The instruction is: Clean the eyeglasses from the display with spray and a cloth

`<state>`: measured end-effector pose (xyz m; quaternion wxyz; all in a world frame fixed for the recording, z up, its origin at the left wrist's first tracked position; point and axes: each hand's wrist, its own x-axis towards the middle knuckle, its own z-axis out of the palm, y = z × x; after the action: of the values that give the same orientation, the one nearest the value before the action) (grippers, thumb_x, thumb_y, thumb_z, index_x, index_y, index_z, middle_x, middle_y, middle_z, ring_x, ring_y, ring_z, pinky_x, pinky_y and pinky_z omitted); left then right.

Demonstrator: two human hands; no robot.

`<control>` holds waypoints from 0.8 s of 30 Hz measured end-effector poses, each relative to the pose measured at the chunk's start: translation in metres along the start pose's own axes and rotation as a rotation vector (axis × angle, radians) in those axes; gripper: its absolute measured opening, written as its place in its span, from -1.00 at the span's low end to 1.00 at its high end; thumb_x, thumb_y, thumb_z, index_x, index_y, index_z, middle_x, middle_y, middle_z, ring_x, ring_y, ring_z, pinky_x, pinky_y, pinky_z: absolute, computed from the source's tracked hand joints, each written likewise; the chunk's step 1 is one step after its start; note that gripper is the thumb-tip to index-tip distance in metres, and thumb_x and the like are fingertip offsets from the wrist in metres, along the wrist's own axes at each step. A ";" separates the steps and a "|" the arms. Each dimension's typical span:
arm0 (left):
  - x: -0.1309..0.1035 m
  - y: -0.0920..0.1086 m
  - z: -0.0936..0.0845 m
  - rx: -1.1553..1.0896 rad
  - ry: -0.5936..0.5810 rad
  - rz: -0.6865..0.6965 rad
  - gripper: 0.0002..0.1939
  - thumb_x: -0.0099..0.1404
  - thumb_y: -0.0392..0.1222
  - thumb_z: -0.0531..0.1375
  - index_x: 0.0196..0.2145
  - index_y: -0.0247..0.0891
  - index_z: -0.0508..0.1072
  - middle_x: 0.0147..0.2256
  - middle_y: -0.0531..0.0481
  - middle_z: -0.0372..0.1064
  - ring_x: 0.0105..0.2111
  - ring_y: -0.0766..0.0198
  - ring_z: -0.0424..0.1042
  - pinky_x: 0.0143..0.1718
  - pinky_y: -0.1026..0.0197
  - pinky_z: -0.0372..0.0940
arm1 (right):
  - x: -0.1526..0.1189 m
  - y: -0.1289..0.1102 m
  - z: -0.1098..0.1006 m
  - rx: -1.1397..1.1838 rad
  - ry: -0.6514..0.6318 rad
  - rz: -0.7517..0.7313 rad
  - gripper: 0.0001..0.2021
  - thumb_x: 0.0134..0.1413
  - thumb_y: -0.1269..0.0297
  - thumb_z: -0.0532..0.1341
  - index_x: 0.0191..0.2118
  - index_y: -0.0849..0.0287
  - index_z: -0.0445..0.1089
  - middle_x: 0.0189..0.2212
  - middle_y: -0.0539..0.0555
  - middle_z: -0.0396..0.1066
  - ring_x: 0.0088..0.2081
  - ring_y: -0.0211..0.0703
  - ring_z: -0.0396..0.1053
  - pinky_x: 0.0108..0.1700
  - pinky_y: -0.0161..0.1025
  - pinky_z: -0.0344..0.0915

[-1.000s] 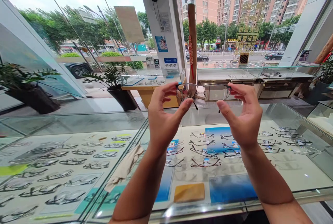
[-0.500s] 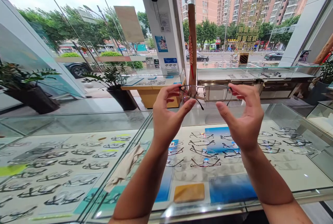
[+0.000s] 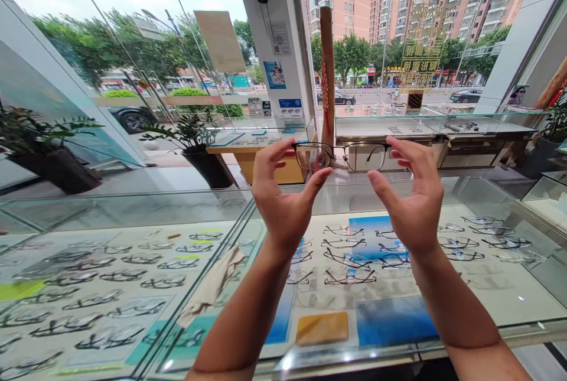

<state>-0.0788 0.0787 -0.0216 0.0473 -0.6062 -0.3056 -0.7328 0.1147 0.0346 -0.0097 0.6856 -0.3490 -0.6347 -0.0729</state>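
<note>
A pair of glasses (image 3: pixel 339 146) with a thin dark frame is held up above the glass counter, its lenses side by side. My left hand (image 3: pixel 286 192) grips the left end of the frame, index fingertip at the upper corner and thumb below the left lens. My right hand (image 3: pixel 411 192) has its index fingertip at the right upper corner, with the thumb lower and apart from the index finger. Through the right lens a dark temple tip shows. Below, under the glass, lie rows of other eyeglass frames (image 3: pixel 349 259).
Beneath my arms stands a glass display counter (image 3: pixel 500 292). A beige cloth (image 3: pixel 212 286) lies on the counter to the left, and a brown-yellow rectangular piece (image 3: pixel 322 328) lies near its front edge. Beyond are a potted plant (image 3: pixel 208 162), a wooden post (image 3: pixel 326 74) and further showcases (image 3: pixel 385 127).
The glasses have turned and shifted slightly left, so the lenses look squarer to me and the temple tips hang less in view. Both hands have moved a little to the left.
</note>
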 end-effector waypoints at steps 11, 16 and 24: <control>0.000 0.003 0.000 0.100 0.082 0.120 -0.35 0.16 0.18 0.50 0.10 -0.11 0.46 0.02 -0.11 0.48 0.01 0.02 0.51 0.08 -0.07 0.39 | 0.003 0.005 -0.001 0.178 -0.015 0.130 -0.74 0.32 0.19 0.28 0.07 -0.03 0.56 0.02 0.07 0.60 -0.01 -0.05 0.56 0.07 0.04 0.54; 0.000 0.003 0.000 0.075 0.076 0.177 -0.39 0.18 0.14 0.50 0.09 -0.12 0.47 0.00 -0.11 0.50 0.05 0.01 0.50 0.11 -0.08 0.40 | 0.004 0.007 -0.001 0.294 0.017 0.177 -0.81 0.34 0.19 0.28 -0.03 0.01 0.60 -0.06 0.06 0.65 -0.02 -0.07 0.60 0.06 -0.01 0.56; -0.001 0.003 0.000 0.069 0.034 0.152 -0.35 0.15 0.20 0.50 0.08 -0.12 0.48 0.00 -0.11 0.50 0.07 0.00 0.49 0.14 -0.10 0.39 | 0.007 0.015 0.000 0.465 0.030 0.311 -0.85 0.27 0.12 0.36 -0.16 0.04 0.60 -0.17 0.04 0.68 -0.14 -0.11 0.61 -0.04 -0.07 0.58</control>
<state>-0.0772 0.0758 -0.0208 0.1287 -0.6131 -0.2828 -0.7263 0.1239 0.0480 -0.0094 0.7596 -0.2743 -0.5629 0.1756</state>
